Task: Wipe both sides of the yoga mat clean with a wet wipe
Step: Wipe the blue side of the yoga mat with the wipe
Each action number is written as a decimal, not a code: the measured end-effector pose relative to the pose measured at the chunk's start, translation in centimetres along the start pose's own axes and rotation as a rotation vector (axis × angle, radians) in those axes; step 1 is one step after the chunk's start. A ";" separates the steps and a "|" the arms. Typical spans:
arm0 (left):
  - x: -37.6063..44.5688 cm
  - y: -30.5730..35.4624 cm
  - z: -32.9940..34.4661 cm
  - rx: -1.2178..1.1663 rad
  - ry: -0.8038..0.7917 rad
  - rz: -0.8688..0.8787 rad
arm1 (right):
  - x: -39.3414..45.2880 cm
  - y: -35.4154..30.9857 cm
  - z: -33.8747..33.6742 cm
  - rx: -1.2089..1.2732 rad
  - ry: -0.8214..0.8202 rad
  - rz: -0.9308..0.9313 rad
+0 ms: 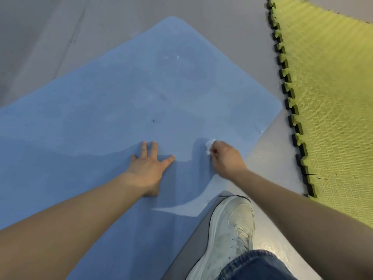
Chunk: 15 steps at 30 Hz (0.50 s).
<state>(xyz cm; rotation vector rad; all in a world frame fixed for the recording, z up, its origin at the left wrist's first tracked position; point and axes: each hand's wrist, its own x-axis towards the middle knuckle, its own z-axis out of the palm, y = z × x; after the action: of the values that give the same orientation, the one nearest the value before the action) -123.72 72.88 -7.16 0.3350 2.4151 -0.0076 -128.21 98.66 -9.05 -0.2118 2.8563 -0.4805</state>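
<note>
The blue yoga mat [125, 102] lies flat on the grey floor [232, 33]. The right hand [226, 158], fingers curled, pinches a crumpled white wet wipe [210, 146] against the mat near its right edge. The left hand [149, 168] presses flat, fingers spread. No legible writing appears on the white sneaker [230, 231].

Grey floor [232, 43] under yoga mat [125, 93]
</note>
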 end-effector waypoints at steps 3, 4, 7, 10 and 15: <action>-0.2 0.6 0.0 -0.046 -0.006 0.034 | -5.5 -4.5 2.9 0.104 -0.095 -0.285; -0.3 0.8 0.1 -0.059 -0.007 0.046 | -7.2 -5.8 3.4 0.122 -0.142 -0.379; -0.6 0.9 0.4 -0.070 -0.032 0.057 | -9.0 -7.5 3.8 0.097 -0.281 -0.527; -0.5 0.3 0.5 -0.104 -0.049 0.063 | -6.6 -5.9 2.8 0.016 -0.338 -0.485; -0.3 -0.1 0.0 -0.133 -0.086 0.084 | -1.4 -3.2 -0.5 -0.073 -0.244 -0.029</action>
<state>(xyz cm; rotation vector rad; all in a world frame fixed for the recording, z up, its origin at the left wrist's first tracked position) -123.52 72.69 -6.93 0.3671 2.3009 0.1725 -126.65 96.06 -7.25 -0.3029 2.6366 -0.3308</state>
